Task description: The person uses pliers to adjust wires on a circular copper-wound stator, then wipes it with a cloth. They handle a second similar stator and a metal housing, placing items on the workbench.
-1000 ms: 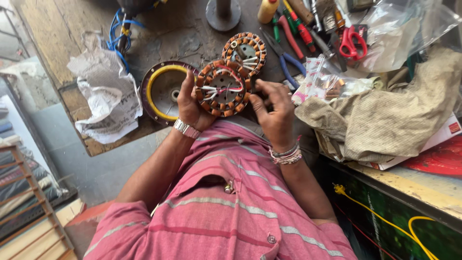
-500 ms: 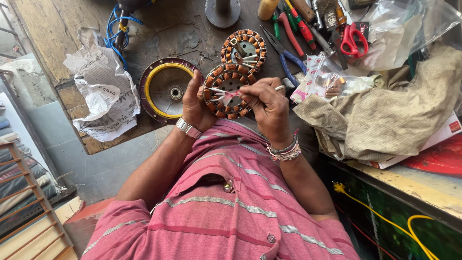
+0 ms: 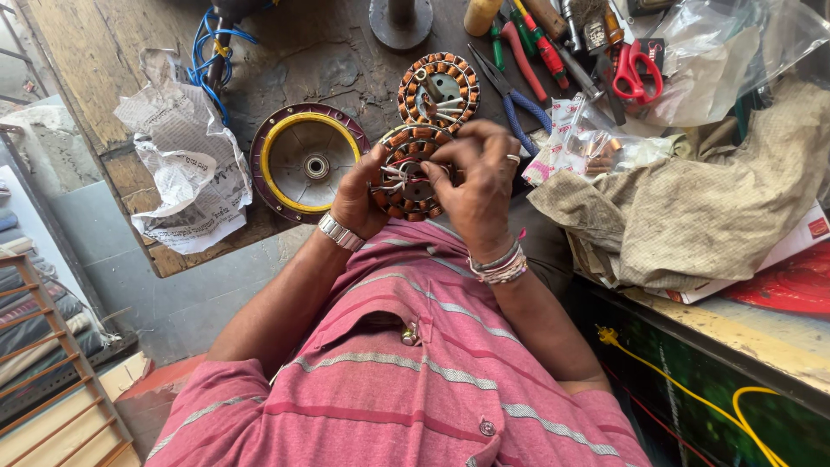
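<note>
cluttered wooden bench (image 3: 156, 112) up top, rotor cover (image 3: 304, 160) lying flat on it. stator (image 3: 406, 173) held just off its near edge, face up: left hand (image 3: 359, 195) clamped on the rim, right hand (image 3: 474, 182) fingers pinched on centre wires.

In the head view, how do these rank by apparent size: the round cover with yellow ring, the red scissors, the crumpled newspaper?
1. Crumpled newspaper, largest.
2. Round cover with yellow ring.
3. Red scissors, smallest, though partly hidden by other tools.
</note>
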